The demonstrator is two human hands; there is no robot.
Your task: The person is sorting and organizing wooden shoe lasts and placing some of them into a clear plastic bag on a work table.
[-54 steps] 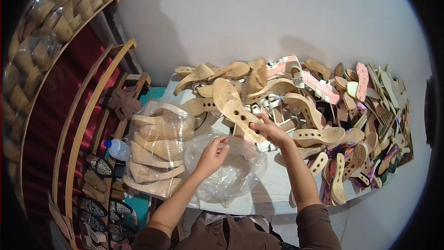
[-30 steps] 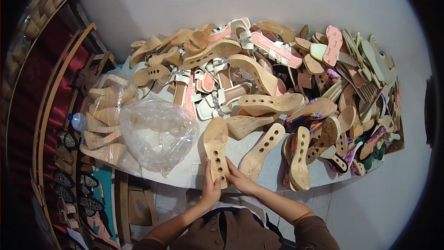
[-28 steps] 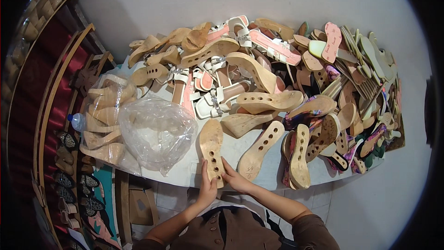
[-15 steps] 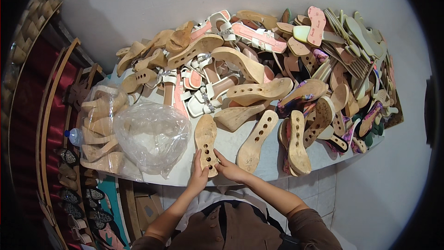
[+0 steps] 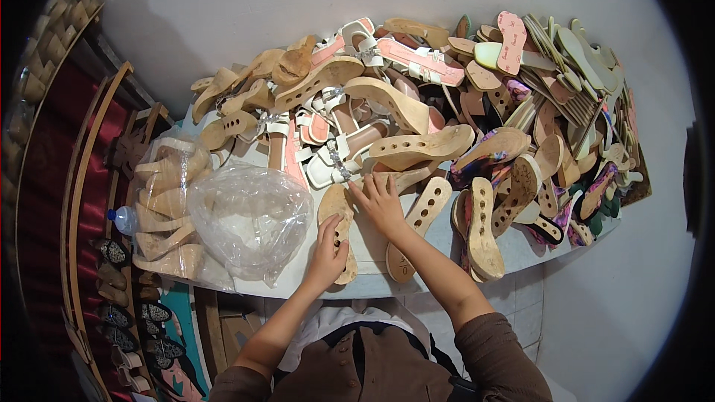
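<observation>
A pale wooden wedge sole [image 5: 335,199] with a row of holes lies upright in the picture at the table's front edge. My left hand [image 5: 326,260] rests across its middle, fingers stretched over some of the holes. To the right, my right hand [image 5: 381,207] is open with fingers spread, and its fingertips reach the near side of another wooden wedge [image 5: 413,177], partly covering it. Below that wrist lies a third holed wooden sole [image 5: 430,205], with handwritten marks at its heel, partly hidden by my right forearm.
A clear plastic bag [image 5: 253,216] lies left of my hands, beside bagged wooden wedges [image 5: 167,231]. White strapped sandals [image 5: 328,164], more wooden wedges and stacked flat insoles [image 5: 570,67] pile up behind and to the right. Shoe racks [image 5: 115,253] stand at the left.
My right hand has left the near end of the holed sole and moved forward to the wedge behind. My left hand has shifted over the sole's middle; the sole stays put.
</observation>
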